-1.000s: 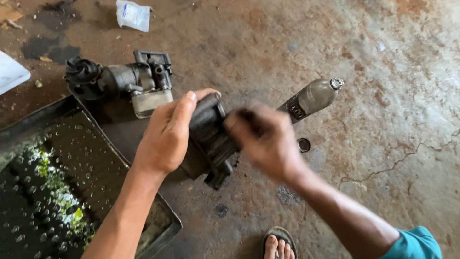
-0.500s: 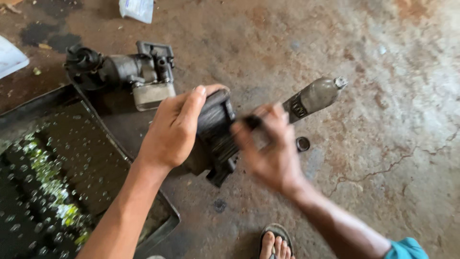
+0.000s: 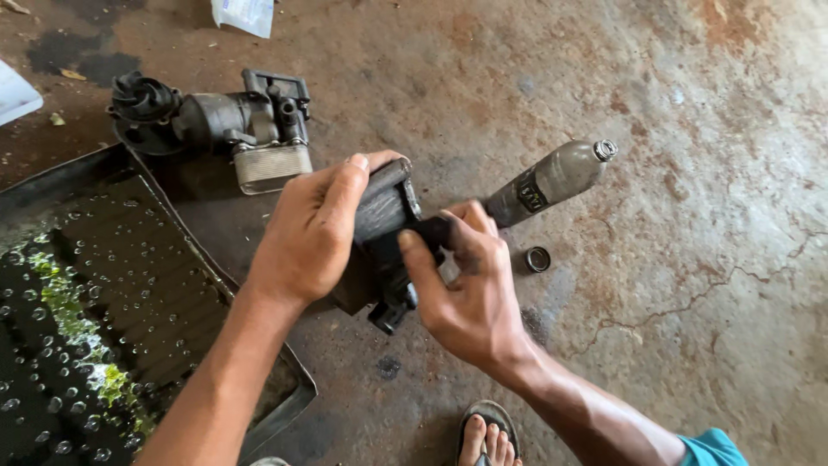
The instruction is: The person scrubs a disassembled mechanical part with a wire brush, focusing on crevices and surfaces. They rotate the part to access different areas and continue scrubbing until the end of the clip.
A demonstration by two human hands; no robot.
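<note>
My left hand (image 3: 315, 229) grips a dark, greasy metal engine part (image 3: 386, 207) from the left and holds it tilted above the concrete floor. My right hand (image 3: 466, 289) is on the part's right side. Its thumb and fingers pinch a small dark object (image 3: 431, 231) against the metal; I cannot tell what that object is. The lower end of the part (image 3: 388, 315) sticks out between my two hands.
A grimy bottle (image 3: 552, 177) lies on the floor behind my right hand, with its round cap (image 3: 538, 259) loose beside it. A second greasy pump-like assembly (image 3: 216, 125) sits at the upper left. A tray of dark bubbly liquid (image 3: 172, 216) fills the left. A sandalled foot (image 3: 487, 436) is at the bottom.
My right hand was blurred, moving back and forth over the part; now it is still and pressed closer against it. My left hand keeps the same grip.
</note>
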